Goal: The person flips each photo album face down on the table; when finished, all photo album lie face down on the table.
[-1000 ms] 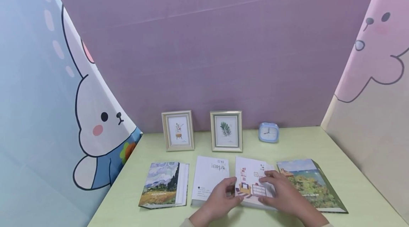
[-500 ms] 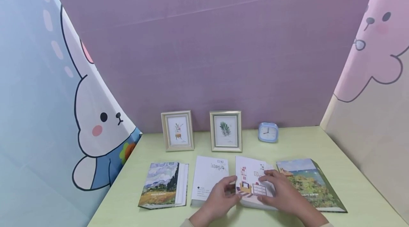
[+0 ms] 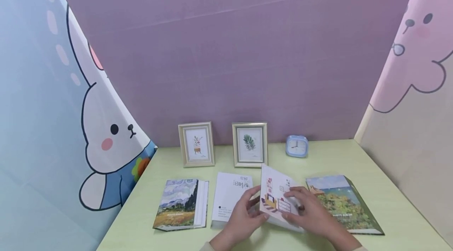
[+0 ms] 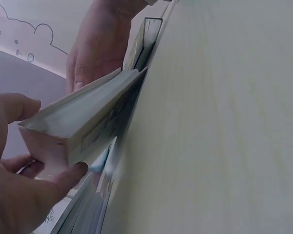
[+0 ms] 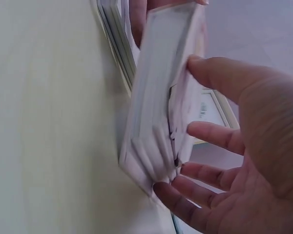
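A thick white photo album [image 3: 271,196], its cover printed with an armchair and a drawer chest, is tilted with its left side raised off the table. My left hand [image 3: 244,216] grips it by the spine; in the left wrist view the thumb [image 4: 68,178] lies at one edge of the spine and fingers at the other. My right hand [image 3: 311,212] touches the cover and the right edge. Seen from the right wrist, its fingers [image 5: 212,136] are spread and fairly straight along the cover and the page edges, which fan slightly.
Left of the hands lie another white album [image 3: 231,194] and a landscape-painted album [image 3: 178,204]. A seaside-painted album [image 3: 343,200] lies on the right, partly behind the right hand. Two picture frames [image 3: 197,145] and a blue clock [image 3: 297,146] stand along the table's back.
The held album's left side has risen from the table and its cover now slopes down to the right. Both hands keep their contact with it; the other things have stayed put.
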`<action>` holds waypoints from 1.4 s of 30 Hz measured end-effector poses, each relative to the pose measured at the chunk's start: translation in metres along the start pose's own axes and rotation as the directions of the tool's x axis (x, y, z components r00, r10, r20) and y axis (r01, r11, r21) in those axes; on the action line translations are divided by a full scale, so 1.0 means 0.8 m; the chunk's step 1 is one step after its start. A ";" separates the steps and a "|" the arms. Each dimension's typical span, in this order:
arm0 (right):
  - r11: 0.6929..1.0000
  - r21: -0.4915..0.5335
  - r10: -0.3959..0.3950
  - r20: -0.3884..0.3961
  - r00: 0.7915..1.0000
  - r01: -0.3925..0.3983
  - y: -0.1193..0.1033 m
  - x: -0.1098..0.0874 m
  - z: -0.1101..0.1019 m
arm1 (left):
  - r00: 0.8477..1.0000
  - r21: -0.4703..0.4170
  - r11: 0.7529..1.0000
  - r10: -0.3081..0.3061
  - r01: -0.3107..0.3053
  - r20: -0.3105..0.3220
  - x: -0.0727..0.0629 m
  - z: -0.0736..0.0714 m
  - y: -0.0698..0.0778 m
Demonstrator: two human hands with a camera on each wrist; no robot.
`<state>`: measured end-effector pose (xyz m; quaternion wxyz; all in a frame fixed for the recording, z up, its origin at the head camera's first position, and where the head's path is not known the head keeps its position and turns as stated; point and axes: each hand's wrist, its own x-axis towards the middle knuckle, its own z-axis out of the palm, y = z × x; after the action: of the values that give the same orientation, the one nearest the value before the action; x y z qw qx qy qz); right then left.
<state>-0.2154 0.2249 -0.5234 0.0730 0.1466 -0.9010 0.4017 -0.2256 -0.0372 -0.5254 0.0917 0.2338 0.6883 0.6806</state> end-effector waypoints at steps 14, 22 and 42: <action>0.951 0.294 -0.108 0.046 0.993 0.090 -0.003 -0.004 0.013 | 0.975 -0.064 0.974 0.220 -0.218 0.019 0.003 -0.002 0.001; 0.954 0.263 -0.159 0.026 0.987 0.147 -0.003 -0.002 0.013 | 0.959 -0.090 0.955 0.284 -0.283 0.005 0.004 0.000 -0.001; 0.897 0.418 -0.171 0.018 0.985 0.148 -0.005 0.000 0.015 | 0.951 -0.157 0.941 0.307 -0.299 0.026 0.002 0.000 0.003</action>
<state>-0.2141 0.2136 -0.5290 0.0485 0.2429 -0.7818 0.5723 -0.2264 -0.0366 -0.5227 0.0203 0.3462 0.5881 0.7307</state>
